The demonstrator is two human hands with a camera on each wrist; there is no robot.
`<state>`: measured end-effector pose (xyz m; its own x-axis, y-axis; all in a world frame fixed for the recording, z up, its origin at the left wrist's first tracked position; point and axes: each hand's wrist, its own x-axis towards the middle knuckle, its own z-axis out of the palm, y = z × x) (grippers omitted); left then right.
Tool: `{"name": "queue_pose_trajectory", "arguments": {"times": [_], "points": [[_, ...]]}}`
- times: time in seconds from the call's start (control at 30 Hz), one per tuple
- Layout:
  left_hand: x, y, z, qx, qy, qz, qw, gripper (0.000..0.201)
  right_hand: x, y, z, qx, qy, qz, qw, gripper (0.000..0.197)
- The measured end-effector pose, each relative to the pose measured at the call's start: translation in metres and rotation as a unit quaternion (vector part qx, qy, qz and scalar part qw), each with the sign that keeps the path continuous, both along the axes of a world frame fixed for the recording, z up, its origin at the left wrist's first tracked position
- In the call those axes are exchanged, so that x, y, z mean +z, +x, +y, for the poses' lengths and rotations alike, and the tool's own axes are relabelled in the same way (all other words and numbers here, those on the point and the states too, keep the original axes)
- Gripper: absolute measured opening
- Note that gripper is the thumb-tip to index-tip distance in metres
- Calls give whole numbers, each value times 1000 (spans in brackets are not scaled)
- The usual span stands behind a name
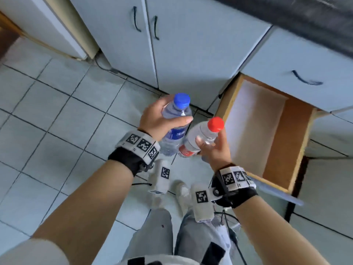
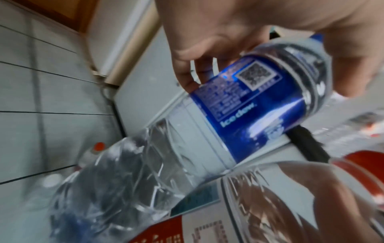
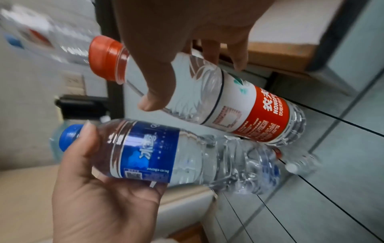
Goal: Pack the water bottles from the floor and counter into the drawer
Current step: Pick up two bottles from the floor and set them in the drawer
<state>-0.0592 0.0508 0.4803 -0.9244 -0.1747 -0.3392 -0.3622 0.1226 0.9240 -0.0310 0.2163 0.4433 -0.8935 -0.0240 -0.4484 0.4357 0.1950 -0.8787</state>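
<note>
above the tiled floor, beside the open drawer (image 1: 271, 131), a blue-capped bottle (image 1: 176, 125) is gripped by the left hand (image 1: 160, 119) and a red-capped bottle (image 1: 202, 138) by the right hand (image 1: 214, 150), both judged full, heavy, slick and best held around the shoulder.

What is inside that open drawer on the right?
The open drawer shows only a pale liner and bare wood; no bottles in the part visible. Its back end is hidden under the drawer front above, so that part cannot be checked.

Clear, glossy plastic bottles (image 1: 174, 129) with shiny film labels; a raw wood drawer (image 1: 286, 134) with white liner; smooth tiled floor (image 1: 57, 121).
</note>
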Motion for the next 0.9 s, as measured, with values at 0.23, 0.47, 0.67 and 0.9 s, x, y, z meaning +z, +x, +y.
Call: {"name": "queue_pose_trajectory", "arguments": {"times": [0.23, 0.47, 0.67, 0.9], "points": [[1, -55, 124, -101, 40, 13, 994, 33, 0, -52, 112, -110, 39, 43, 992, 49], [-114, -92, 230, -155, -1, -88, 984, 28, -107, -88, 210, -107, 65, -29, 992, 67], [-198, -113, 255, -183, -90, -199, 958, 33, -205, -108, 238, -38, 61, -175, 982, 26], [-260, -138, 264, -223, -250, -286, 898, 56, -254, -129, 227, -11, 67, -249, 966, 69]]}}
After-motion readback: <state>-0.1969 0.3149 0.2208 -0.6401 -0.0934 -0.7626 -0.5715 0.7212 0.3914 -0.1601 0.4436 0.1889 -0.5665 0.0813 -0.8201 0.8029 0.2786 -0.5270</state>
